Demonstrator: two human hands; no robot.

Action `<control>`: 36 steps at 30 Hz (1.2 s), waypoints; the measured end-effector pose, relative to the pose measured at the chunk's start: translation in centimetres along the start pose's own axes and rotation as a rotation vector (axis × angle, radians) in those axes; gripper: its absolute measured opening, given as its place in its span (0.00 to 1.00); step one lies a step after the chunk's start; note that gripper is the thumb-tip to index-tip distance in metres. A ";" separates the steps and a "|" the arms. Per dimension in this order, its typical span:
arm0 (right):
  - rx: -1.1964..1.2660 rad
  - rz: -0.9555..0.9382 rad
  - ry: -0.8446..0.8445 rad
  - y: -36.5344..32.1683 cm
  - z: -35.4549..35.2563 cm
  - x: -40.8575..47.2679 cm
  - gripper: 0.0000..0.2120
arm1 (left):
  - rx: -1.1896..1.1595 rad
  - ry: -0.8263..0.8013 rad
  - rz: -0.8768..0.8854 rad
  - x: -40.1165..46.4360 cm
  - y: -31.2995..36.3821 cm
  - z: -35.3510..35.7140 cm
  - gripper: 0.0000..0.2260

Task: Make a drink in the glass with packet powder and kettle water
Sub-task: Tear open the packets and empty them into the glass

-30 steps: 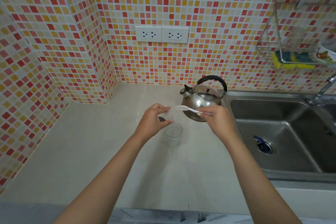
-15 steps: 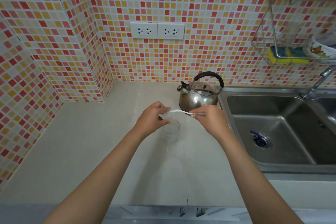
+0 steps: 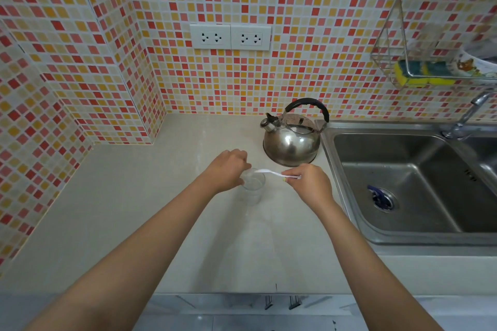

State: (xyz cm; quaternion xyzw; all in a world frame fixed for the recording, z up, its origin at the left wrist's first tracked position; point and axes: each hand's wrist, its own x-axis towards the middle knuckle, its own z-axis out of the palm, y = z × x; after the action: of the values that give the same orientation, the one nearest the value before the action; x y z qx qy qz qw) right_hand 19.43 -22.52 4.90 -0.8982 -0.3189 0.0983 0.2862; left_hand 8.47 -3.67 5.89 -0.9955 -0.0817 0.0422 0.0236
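Observation:
A clear glass (image 3: 252, 192) stands on the pale counter (image 3: 129, 212) in front of the steel kettle (image 3: 291, 142), which has a black handle. My left hand (image 3: 228, 169) is at the glass's left rim, its fingers closed on a small pale translucent packet that is mostly hidden. My right hand (image 3: 309, 183), just right of the glass, pinches the handle of a white plastic spoon (image 3: 269, 171). The spoon lies level, with its bowl over the glass's rim next to my left fingers.
A steel sink (image 3: 331, 164) with a tap (image 3: 468, 115) lies right of the kettle. Above it a wire rack (image 3: 403, 35) holds a yellow-green sponge (image 3: 419, 76). Two wall sockets (image 3: 230, 36) sit on the tiled wall. The wall corner juts out at the left.
Both hands have come down together onto the glass. The spoon's bowl, held higher before, is now at the rim beside my left fingers.

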 end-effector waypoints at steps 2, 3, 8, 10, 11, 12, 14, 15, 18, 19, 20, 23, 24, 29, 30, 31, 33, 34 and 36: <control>-0.023 -0.006 -0.006 0.0 0.2 0.0 0.08 | 0.057 -0.016 0.027 0.3 0.2 -0.3 0.17; -0.035 -0.009 -0.005 -0.1 0.3 -0.1 0.08 | 0.088 -0.024 0.041 0.5 0.3 -0.4 0.16; -0.060 -0.019 -0.006 0.0 0.7 0.0 0.07 | 0.196 -0.059 0.086 1.2 0.7 -1.0 0.15; -0.041 -0.015 -0.007 0.1 0.9 0.2 0.08 | 0.214 -0.067 0.100 1.3 0.8 -1.2 0.16; -0.029 -0.010 -0.007 0.2 1.0 0.2 0.08 | 0.231 -0.068 0.113 1.4 0.8 -1.2 0.15; -0.012 -0.002 -0.008 0.3 1.2 0.3 0.09 | 0.253 -0.069 0.129 1.4 0.8 -1.2 0.14; 0.033 0.015 -0.010 0.6 1.5 0.3 0.09 | 0.295 -0.074 0.156 1.5 0.9 -1.2 0.13; 0.061 0.024 -0.010 0.7 1.6 0.3 0.09 | 0.306 -0.077 0.166 1.5 0.9 -1.2 0.12; 0.206 0.062 0.005 1.1 2.1 -0.1 0.08 | 0.332 -0.076 0.193 1.5 1.2 -1.3 0.12; 0.275 0.085 0.015 1.3 2.3 -0.2 0.08 | 0.343 -0.073 0.204 1.5 1.2 -1.3 0.12; 0.343 0.111 0.021 1.5 2.5 -0.3 0.08 | 0.354 -0.073 0.213 1.5 1.3 -1.4 0.12; 0.475 0.145 0.019 2.1 3.1 -0.5 0.08 | 0.374 -0.079 0.232 1.6 1.4 -1.5 0.11; 0.492 0.145 0.017 2.2 3.2 -0.6 0.08 | 0.381 -0.080 0.238 1.6 1.5 -1.5 0.11; 0.507 0.142 0.005 2.6 3.7 -0.6 0.08 | 0.410 -0.067 0.284 1.7 1.4 -1.6 0.10; 0.512 0.144 0.007 2.7 3.8 -0.6 0.08 | 0.421 -0.069 0.292 1.8 1.4 -1.6 0.10; 0.516 0.143 0.008 2.8 3.8 -0.6 0.08 | 0.430 -0.070 0.300 1.8 1.5 -1.6 0.10; 0.528 0.144 0.009 2.9 3.9 -0.5 0.08 | 0.446 -0.064 0.315 1.8 1.6 -1.7 0.10; 0.533 0.146 0.009 2.9 4.0 -0.5 0.08 | 0.453 -0.060 0.321 1.9 1.7 -1.7 0.10; 0.535 0.152 0.006 3.0 4.0 -0.4 0.08 | 0.465 -0.058 0.333 1.9 1.8 -1.8 0.10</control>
State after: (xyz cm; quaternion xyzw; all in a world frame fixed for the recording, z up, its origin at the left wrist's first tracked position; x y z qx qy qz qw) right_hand 19.25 -22.84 -0.15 -0.8121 -0.2126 0.1974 0.5062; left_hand 10.81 -5.23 7.39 -0.9614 0.0940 0.0914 0.2418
